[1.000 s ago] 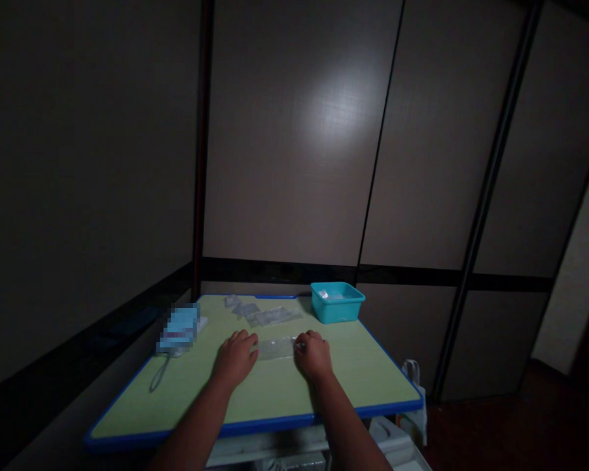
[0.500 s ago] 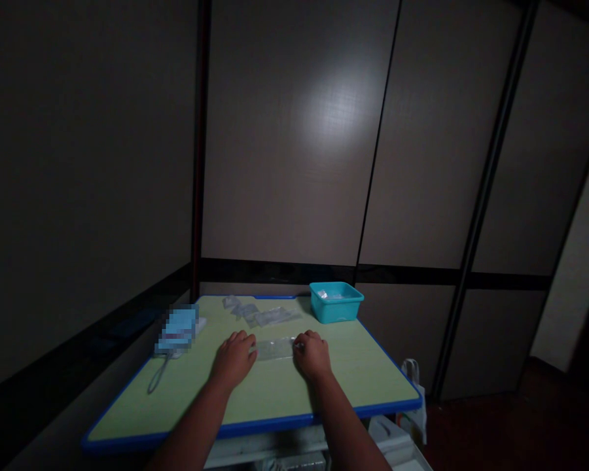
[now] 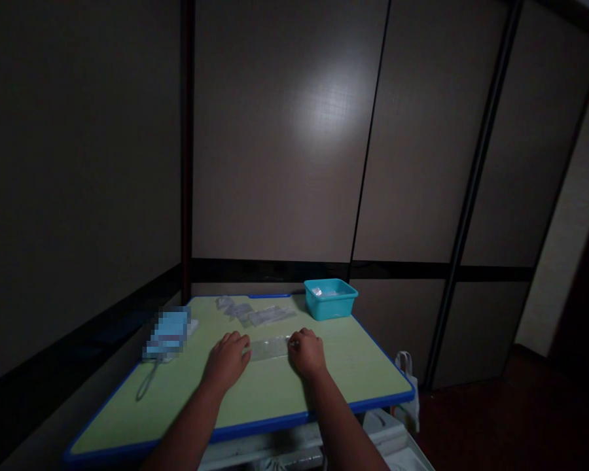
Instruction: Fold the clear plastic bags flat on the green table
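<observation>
A clear plastic bag (image 3: 269, 348) lies flat on the table between my hands. My left hand (image 3: 228, 358) rests at its left end, fingers closed on the edge. At the opposite end my right hand (image 3: 307, 352) is curled, thumb and fingers pinching the plastic. Farther back, several more clear plastic bags (image 3: 269, 315) lie loosely spread and overlapping. To their right stands a turquoise plastic basket (image 3: 330, 307) with some shiny clear plastic inside.
The light green table (image 3: 260, 396) has a blue rim. On its left side lies a blurred blue object (image 3: 169, 332) with a strap loop (image 3: 147, 381). Dark wardrobe panels (image 3: 279, 163) stand behind. A white bag (image 3: 408, 392) hangs below the right edge.
The whole view has shifted slightly, so the table and basket appear a little farther left. Both hands keep their places at the ends of the plastic bag.
</observation>
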Motion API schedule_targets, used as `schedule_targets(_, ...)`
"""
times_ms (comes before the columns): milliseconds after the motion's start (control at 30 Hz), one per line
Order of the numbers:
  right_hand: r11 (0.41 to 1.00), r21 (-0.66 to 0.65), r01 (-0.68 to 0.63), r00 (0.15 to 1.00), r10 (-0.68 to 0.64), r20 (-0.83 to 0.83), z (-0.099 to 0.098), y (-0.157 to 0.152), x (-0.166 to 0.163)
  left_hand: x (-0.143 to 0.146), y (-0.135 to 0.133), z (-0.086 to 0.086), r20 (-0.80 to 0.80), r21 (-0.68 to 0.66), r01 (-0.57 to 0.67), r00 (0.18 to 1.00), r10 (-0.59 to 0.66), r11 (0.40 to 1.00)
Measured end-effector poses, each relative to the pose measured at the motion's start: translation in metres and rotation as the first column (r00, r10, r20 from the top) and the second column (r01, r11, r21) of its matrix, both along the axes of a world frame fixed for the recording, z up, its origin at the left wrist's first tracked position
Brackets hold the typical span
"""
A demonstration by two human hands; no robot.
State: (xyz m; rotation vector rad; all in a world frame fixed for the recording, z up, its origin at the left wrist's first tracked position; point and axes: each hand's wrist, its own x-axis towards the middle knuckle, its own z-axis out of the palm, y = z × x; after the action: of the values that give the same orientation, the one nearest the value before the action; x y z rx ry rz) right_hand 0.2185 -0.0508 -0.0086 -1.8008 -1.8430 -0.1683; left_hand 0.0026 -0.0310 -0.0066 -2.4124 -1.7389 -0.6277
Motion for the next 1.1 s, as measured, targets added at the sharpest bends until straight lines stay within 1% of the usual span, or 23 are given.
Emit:
schedule_targets(433, 1.000, -0.005, 0.003, 1.000, -0.003, -0.011, 0.0005, 0.0006, 0.0005, -0.0013, 0.0033, -0.0049, 0.028, 0.040, 0.020, 0.999, -0.021, 0.999)
schedule_targets(700, 1.000, -0.013, -0.003, 0.999, 0.003, -0.039, 0.0030, -0.0010, 0.0004, -0.0020, 0.0031, -0.0048, 0.005, 0.068, 0.032, 0.999, -0.033, 0.997)
schedule_targets(933, 0.999, -0.054, 0.006, 1.000, -0.007, -0.028, 0.0065, -0.0028, -0.0002, -0.0007, 0.0010, -0.0016, 0.009, 0.036, 0.009, 1.000, -0.009, 0.999)
schedule_targets(1100, 0.998, -0.061, 0.006, 1.000, -0.008, -0.026, 0.0050, -0.0010, 0.0005, 0.0003, 0.0006, -0.0005, 0.003, 0.018, -0.007, 1.000, 0.007, 1.000)
